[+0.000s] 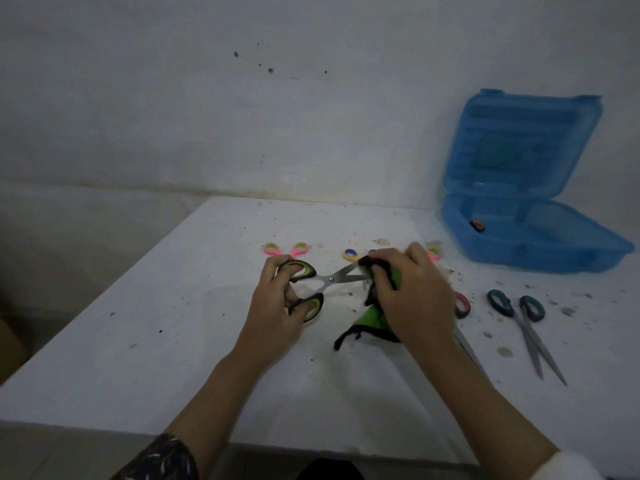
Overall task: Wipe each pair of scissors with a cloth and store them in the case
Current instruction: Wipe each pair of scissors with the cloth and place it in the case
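The left hand [277, 303] grips the green-handled scissors [329, 279] by their loops, blades spread, long axis running sideways toward the right hand [412, 296], which clutches a green cloth [375, 317] around the tips. The open blue case [540, 244] lies well beyond.

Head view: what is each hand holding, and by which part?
Left hand holds the green-handled scissors by their handle loops; right hand grips the green cloth, bunched over the blade tips.

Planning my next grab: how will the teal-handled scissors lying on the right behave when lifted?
The teal-handled scissors are probably stiff: long metal blades. Lying parted, the blades may swing open. Flat on the table, they shouldn't roll.
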